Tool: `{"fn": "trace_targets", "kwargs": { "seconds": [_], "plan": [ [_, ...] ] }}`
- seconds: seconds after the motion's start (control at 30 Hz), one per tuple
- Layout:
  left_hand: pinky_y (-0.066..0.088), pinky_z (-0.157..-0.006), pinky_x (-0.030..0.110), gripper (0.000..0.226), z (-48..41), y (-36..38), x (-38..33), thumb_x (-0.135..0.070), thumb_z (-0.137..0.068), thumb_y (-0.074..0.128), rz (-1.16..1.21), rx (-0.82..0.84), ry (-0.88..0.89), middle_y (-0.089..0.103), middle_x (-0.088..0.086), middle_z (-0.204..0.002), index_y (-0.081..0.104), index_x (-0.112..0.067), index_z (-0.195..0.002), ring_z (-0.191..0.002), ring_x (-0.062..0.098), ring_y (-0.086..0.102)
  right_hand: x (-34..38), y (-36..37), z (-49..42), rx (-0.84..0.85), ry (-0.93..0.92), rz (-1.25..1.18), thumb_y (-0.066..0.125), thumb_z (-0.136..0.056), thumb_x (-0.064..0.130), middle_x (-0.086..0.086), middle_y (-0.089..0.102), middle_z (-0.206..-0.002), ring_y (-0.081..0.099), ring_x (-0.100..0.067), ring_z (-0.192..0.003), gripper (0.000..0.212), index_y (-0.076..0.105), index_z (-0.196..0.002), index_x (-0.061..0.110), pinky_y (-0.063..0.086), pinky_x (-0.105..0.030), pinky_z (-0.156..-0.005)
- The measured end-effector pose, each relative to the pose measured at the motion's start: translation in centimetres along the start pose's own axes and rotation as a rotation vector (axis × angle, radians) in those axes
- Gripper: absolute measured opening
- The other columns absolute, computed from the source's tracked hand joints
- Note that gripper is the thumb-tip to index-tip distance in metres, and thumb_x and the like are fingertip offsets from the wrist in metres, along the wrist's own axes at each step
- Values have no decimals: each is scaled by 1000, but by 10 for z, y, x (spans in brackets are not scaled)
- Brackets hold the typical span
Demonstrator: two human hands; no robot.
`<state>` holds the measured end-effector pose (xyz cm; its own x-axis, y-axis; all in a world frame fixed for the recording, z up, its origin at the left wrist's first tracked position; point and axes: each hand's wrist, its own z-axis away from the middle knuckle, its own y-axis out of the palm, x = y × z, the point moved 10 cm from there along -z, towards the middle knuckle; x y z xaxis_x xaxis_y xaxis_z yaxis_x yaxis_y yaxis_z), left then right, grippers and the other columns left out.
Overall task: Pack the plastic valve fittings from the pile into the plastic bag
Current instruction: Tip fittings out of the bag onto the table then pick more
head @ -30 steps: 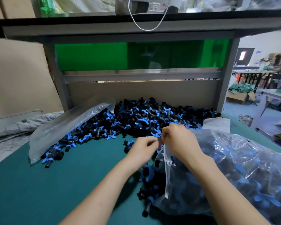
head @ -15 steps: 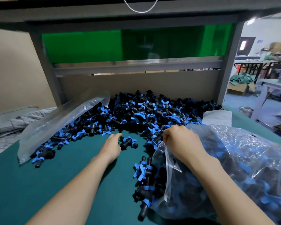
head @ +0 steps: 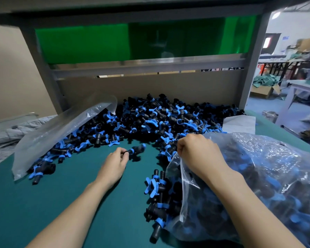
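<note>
Since half a second ago our left hand (head: 115,161), then reaching flat toward a loose piece, is closing on it; our right hand (head: 195,151) is keeping its hold at the bag's mouth.

1. Left hand: we are curling fingers and thumb round the black end of one valve fitting (head: 135,149), its blue-collared end pointing away from us. It is sitting just in front of the pile (whether lifted or still on the surface, we cannot tell).

2. Right hand: we are clenching it on the upper edge of the plastic bag (head: 267,176), bunching the film in our fist and holding the mouth open toward the left.

3. Plastic bag: clear, lying on its side on the right of the counter (head: 43,203), bulging with black and blue fittings.

4. Spilled fittings (head: 157,194): a small cluster is lying at the bag's mouth, touching its lower edge, between our two forearms.

5. Pile (head: 159,119): a broad heap of black fittings with blue handles is spreading along the back of the counter against the beige back panel.

6. Empty bag (head: 61,129): a second clear bag is lying slanted over the pile's left edge, covering some fittings.

7. White sheet (head: 240,122): it is resting at the pile's right end, just behind the filled bag.

8. Green panel (head: 82,43): it is standing above the back panel, under the shelf.
</note>
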<state>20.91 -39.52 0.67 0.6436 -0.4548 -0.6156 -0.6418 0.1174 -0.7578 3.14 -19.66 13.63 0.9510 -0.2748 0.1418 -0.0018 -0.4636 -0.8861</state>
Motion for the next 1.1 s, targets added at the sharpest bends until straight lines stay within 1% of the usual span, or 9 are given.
{"fn": "trace_targets", "kwargs": {
  "seconds": [0.07,0.13,0.27,0.33,0.43,0.5,0.7,0.93,1.1],
  "plan": [
    [51,-73,43,14,29,-15,7,-38,-102,45,235,-152,-55,65,-8,-88,56,-29,-103,-82,15,61,1,0,0,2,-6,3,43,-80,6,2,61,-82,57,-23,-77,24,63,-76,18,34,-29,-52],
    [51,-72,35,6,60,-21,14,-35,-100,51,405,-260,-97,66,-11,-86,57,-35,-96,-78,4,61,1,-2,-1,5,-3,-2,42,-79,5,3,61,-80,57,-23,-75,24,61,-72,19,32,-28,-50],
    [46,-63,16,6,93,-22,22,-38,-99,52,535,-298,-160,67,-11,-87,58,-37,-97,-77,-2,60,1,-3,-2,8,-2,-37,43,-80,2,9,57,-78,55,-19,-75,34,48,-59,29,27,-26,-48],
    [47,-67,19,7,95,-25,25,-37,-100,51,561,-301,-192,67,-10,-91,58,-34,-100,-83,3,62,2,-4,-2,11,-3,-39,44,-81,2,10,57,-80,56,-19,-76,37,46,-58,31,28,-25,-48],
    [51,-78,32,8,95,-28,25,-34,-101,51,583,-310,-206,69,-6,-94,58,-31,-102,-90,14,65,5,-4,-2,0,-14,-40,44,-82,1,10,56,-78,56,-20,-75,39,44,-56,31,27,-25,-48],
    [52,-82,37,7,95,-28,27,-36,-100,50,563,-312,-214,69,-7,-93,57,-33,-99,-91,15,65,5,-5,-1,-8,-18,-39,44,-82,1,9,56,-78,56,-21,-76,39,44,-56,30,26,-25,-48],
    [50,-72,29,11,95,-27,33,-42,-99,49,533,-313,-251,69,-13,-89,56,-39,-91,-84,8,64,6,-5,1,-22,-29,-43,43,-83,1,8,57,-81,56,-21,-76,41,43,-57,32,25,-25,-48],
    [40,-62,30,44,98,-31,36,-44,-102,39,588,-335,-319,62,-8,-72,58,-14,-77,-66,13,52,5,-5,1,-30,-21,-22,44,-84,2,6,59,-82,55,-22,-77,34,52,-64,29,25,-25,-48],
    [42,-63,30,45,99,-33,35,-45,-103,37,604,-330,-314,62,-4,-74,59,-15,-77,-68,13,55,3,-3,0,-33,-17,-29,46,-84,5,8,59,-82,55,-21,-79,36,47,-59,30,24,-24,-49]
  ]
}}
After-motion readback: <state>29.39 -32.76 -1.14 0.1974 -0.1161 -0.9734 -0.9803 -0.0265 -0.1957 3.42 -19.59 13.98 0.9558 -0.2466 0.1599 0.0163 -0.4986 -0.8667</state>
